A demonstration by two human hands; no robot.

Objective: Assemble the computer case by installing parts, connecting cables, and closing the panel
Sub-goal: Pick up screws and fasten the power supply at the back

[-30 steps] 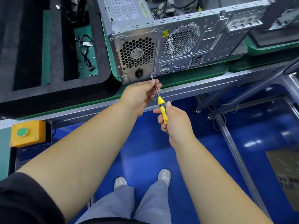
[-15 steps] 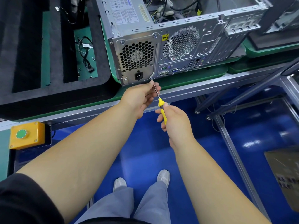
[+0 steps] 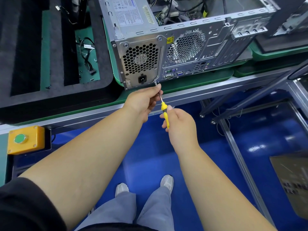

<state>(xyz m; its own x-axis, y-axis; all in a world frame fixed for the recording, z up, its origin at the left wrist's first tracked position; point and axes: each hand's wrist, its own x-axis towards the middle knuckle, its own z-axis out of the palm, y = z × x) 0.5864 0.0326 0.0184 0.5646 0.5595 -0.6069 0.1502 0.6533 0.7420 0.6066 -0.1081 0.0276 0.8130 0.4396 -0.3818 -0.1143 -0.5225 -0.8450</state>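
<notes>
Right hand (image 3: 179, 121) curled round the yellow-and-black plastic handle of a slim screwdriver (image 3: 164, 110). Left hand (image 3: 143, 101) pinches its thin steel shaft near the tip, at a screw (image 3: 155, 83) on the lower rear edge of the open grey sheet-metal computer case (image 3: 175, 52). Case lies on a green mat (image 3: 200, 80) at the desk's near edge; honeycomb vent grilles perforated.

Screwdriver (image 3: 165, 114) tip and the screw it meets are too small to make out, half covered by left hand (image 3: 143, 101) fingertips. Handle's lower part is buried in right hand (image 3: 180, 121). Computer case (image 3: 191, 44) cut off by top edge; PSU label text unreadable.
</notes>
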